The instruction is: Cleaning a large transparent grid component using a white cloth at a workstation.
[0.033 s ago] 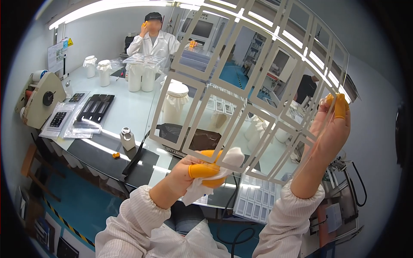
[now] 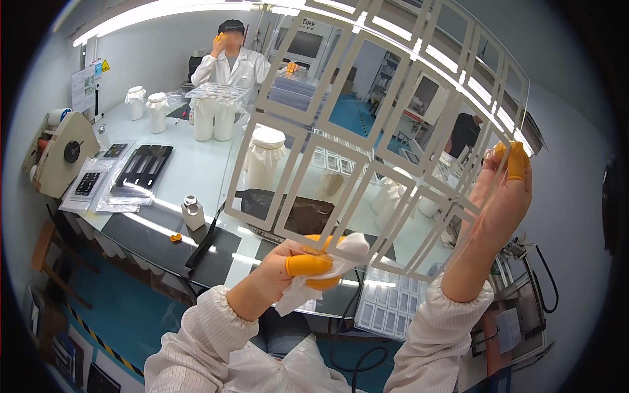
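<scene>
In front of me a large clear sheet (image 2: 327,124) printed with rows of pale grey rectangular frames is held up at a tilt. My right hand (image 2: 506,196), in orange finger cots, pinches its right edge. At the sheet's lower edge, my left hand (image 2: 298,262) is closed round a crumpled white cloth (image 2: 352,249) and also grips the sheet there. Orange cots cover its fingers too. The room shows through the sheet's clear windows.
Behind the sheet is a glass-topped table (image 2: 190,160) with white cloth-capped jars (image 2: 204,118), black panels (image 2: 143,167), a small bottle (image 2: 192,213) and a tape dispenser (image 2: 62,150). A tray of framed pieces (image 2: 392,304) lies below. A co-worker (image 2: 229,62) sits across.
The sheet's left side has shifted slightly left and down. My left hand with the cloth has moved down a little; my right hand has barely moved.
</scene>
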